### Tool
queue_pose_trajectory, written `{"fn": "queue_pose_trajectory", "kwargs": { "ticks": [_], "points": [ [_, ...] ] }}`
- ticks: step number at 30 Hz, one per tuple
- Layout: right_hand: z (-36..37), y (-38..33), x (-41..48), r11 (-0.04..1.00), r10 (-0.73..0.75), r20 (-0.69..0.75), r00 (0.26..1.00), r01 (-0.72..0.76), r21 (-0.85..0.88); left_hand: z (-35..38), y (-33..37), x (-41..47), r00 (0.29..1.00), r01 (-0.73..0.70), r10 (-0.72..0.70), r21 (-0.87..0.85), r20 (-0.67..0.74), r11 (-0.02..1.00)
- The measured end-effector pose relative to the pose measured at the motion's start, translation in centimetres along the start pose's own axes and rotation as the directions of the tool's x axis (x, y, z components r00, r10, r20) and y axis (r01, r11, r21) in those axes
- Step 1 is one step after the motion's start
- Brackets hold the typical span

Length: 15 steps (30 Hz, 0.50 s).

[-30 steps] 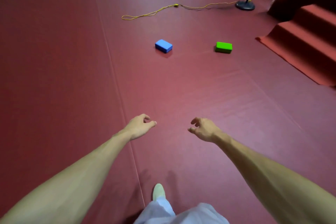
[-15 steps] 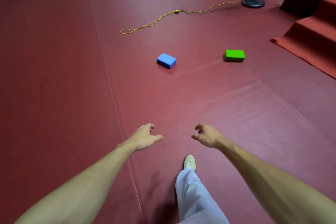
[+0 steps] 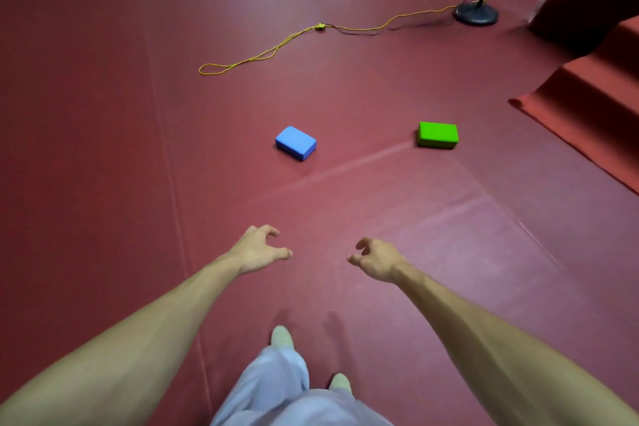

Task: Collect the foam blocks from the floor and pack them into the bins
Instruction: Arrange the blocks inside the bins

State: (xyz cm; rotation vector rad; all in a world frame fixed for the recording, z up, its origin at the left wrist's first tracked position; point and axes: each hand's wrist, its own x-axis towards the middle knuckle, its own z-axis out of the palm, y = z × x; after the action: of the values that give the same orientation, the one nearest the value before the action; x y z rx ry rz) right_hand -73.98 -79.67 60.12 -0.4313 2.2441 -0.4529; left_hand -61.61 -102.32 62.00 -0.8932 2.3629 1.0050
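Observation:
A blue foam block [image 3: 296,142] lies flat on the dark red floor ahead of me, slightly left of centre. A green foam block [image 3: 437,134] lies to its right, at about the same distance. My left hand [image 3: 257,249] and my right hand [image 3: 377,258] are stretched forward, well short of both blocks, fingers loosely curled and holding nothing. No bin is in view.
A yellow cord [image 3: 276,48] snakes over the floor behind the blocks to a black stand base [image 3: 477,13] at the upper right. Red carpeted steps [image 3: 587,93] rise on the right. My feet and pale trousers [image 3: 276,387] show at the bottom.
I have walked forward: both blocks appear closer and lower in view. My hands stay out in front, still holding nothing, and my feet have changed position.

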Motion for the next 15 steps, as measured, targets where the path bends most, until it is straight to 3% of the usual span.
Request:
{"fn": "queue_pose_trajectory", "kwargs": {
  "ticks": [8, 15],
  "points": [
    [-8.1, -8.9, 15.0, 0.997, 0.021, -0.016, 1.000, -0.022, -0.067, -8.3, 1.0, 16.7, 0.997, 0.078, -0.078, -0.197, 0.009, 0.977],
    [-14.8, -17.0, 26.2, 0.992, 0.045, -0.006, 0.999, -0.045, -0.116, -17.9, 2.6, 28.7, 0.995, 0.098, -0.094, -0.174, 0.028, 0.980]
  ]
}}
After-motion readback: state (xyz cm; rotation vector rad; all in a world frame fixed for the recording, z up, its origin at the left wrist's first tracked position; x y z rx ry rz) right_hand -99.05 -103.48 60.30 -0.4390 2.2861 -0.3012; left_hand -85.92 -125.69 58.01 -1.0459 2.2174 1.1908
